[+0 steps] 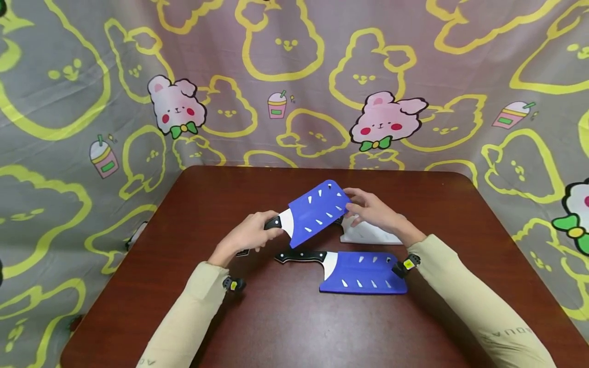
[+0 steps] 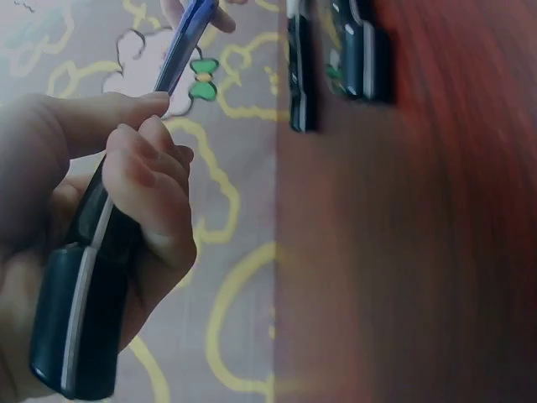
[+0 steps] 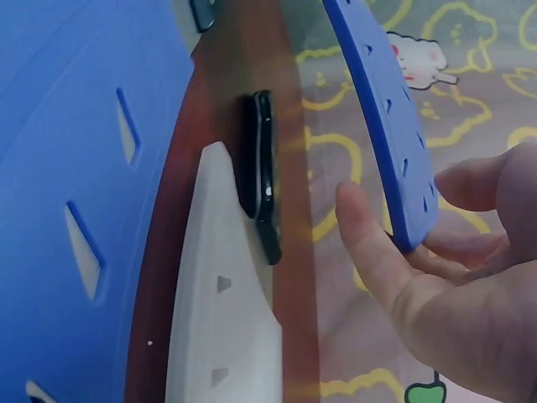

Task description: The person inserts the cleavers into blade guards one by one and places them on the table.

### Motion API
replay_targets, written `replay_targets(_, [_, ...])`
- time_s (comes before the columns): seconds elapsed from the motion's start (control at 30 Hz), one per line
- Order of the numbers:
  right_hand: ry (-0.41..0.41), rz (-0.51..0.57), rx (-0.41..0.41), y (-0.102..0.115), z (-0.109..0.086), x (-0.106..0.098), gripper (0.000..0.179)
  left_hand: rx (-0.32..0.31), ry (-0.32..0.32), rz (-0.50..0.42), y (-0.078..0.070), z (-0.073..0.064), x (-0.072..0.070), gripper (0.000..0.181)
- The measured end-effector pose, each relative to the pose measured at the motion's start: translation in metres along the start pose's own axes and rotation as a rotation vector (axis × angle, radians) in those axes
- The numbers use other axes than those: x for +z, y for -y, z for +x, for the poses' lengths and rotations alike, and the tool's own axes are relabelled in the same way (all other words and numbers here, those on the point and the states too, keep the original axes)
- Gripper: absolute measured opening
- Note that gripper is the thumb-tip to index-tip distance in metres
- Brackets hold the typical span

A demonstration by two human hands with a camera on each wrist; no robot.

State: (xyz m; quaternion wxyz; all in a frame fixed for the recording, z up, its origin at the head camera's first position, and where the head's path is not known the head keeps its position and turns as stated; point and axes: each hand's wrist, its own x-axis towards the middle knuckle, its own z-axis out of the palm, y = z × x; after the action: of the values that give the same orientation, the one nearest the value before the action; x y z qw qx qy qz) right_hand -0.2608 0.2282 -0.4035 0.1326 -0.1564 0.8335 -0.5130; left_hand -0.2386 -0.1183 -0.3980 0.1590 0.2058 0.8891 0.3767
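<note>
In the head view, my left hand (image 1: 248, 232) grips the black handle (image 1: 272, 223) of a cleaver raised over the table. A blue blade guard (image 1: 317, 212) with white slots covers its blade, tilted up to the right. At the guard's upper right end, my right hand (image 1: 375, 209) holds its edge between thumb and fingers (image 3: 369, 235). The left wrist view shows fingers curled round the handle, its butt (image 2: 80, 336) sticking out below. Underneath lies a second cleaver in a blue guard (image 1: 368, 276), its black handle (image 1: 301, 255) pointing left.
Behind the raised cleaver, a third cleaver in a white guard (image 1: 363, 232) lies on the brown table (image 1: 276, 322), partly hidden by my right hand and arm. A patterned cloth (image 1: 317, 92) hangs round the table's back and sides.
</note>
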Motion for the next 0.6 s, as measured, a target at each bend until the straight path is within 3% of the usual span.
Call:
replay_targets(0.23, [0.040, -0.067, 0.018, -0.008, 0.005, 0.002, 0.046, -0.066, -0.059, -0.053, 0.026, 0.003, -0.007, 0.039])
replay_targets(0.6, [0.028, -0.135, 0.074, -0.023, -0.011, -0.013, 0.039, -0.232, -0.173, -0.109, 0.055, 0.006, -0.013, 0.035])
